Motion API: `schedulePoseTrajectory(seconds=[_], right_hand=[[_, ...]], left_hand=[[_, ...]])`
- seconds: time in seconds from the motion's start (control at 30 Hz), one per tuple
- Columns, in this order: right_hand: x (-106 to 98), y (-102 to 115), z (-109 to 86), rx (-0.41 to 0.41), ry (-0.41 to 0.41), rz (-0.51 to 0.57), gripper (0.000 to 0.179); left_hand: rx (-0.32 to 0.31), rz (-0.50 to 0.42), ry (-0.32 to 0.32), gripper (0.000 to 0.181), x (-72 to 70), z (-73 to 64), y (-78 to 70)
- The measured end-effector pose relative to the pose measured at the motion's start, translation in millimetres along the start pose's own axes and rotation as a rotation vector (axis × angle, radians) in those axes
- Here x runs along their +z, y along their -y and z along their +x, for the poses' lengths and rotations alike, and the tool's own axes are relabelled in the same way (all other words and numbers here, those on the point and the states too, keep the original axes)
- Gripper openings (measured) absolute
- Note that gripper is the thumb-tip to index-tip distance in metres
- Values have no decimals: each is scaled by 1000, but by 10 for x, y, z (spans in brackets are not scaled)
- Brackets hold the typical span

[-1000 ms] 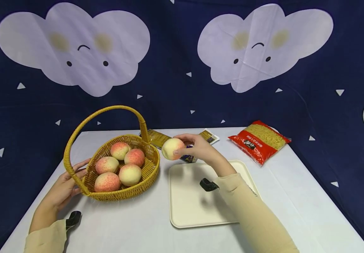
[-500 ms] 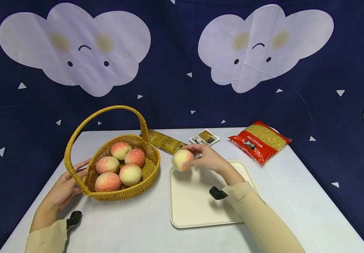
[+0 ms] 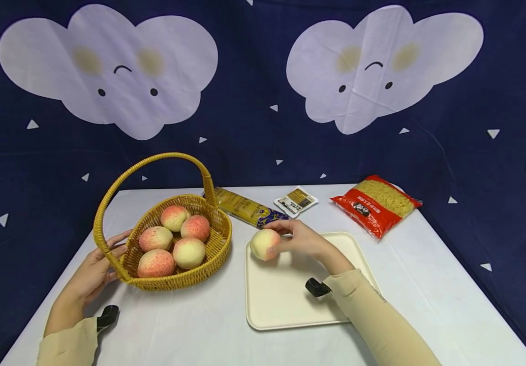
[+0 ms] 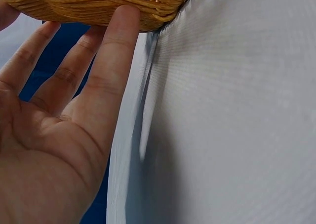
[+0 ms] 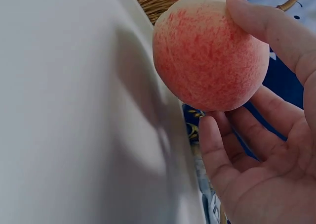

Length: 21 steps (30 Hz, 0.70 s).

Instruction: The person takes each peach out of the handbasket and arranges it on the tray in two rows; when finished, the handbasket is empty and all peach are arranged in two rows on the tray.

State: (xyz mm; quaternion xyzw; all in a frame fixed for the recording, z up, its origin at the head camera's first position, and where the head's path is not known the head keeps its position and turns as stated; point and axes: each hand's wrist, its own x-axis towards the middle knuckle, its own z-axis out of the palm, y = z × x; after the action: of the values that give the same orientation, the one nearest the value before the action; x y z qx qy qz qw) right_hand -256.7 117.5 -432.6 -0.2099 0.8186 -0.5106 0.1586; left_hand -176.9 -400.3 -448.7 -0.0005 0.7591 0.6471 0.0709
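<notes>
My right hand (image 3: 301, 241) pinches a pale yellow and red peach (image 3: 265, 245) over the far left corner of the cream tray (image 3: 290, 305). In the right wrist view, the thumb presses one side of the peach (image 5: 207, 56) and the fingertips support the other. At the left stands a yellow wicker basket (image 3: 180, 282) with a tall handle, holding several peaches (image 3: 189, 253). My left hand (image 3: 92, 274) rests against the basket's left side, fingers extended. Those fingertips touch the woven wall (image 4: 89, 9) in the left wrist view.
Behind the tray lie a long gold and purple packet (image 3: 242, 206) and a small white packet (image 3: 296, 202). A red bag of yellow pasta (image 3: 379, 206) lies at the back right. A dark blue cloud-print cloth (image 3: 253, 152) hangs behind the white table (image 3: 176, 325).
My right hand has brought the peach to the right and down, from behind the tray's edge to over its far left corner. The left hand and basket stay in place.
</notes>
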Motion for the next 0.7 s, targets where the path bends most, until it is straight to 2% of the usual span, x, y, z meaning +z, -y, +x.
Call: schedulePoseTrajectory(seconds=[0.33,0.47,0.6,0.7], right_hand=[[10,-66,-12,-12,58,50,67],[-10,-58,-21,2,97,72,59],[-26,-39,-26,18,123,48,50],[-31,-30,-30,46,152,58,52]], left_hand=[[-10,27,4,51,5,1,-7],[-9,35,6,51,9,-3,-14],[-12,36,4,52,13,-2,-19],[-18,32,1,51,9,2,-12]])
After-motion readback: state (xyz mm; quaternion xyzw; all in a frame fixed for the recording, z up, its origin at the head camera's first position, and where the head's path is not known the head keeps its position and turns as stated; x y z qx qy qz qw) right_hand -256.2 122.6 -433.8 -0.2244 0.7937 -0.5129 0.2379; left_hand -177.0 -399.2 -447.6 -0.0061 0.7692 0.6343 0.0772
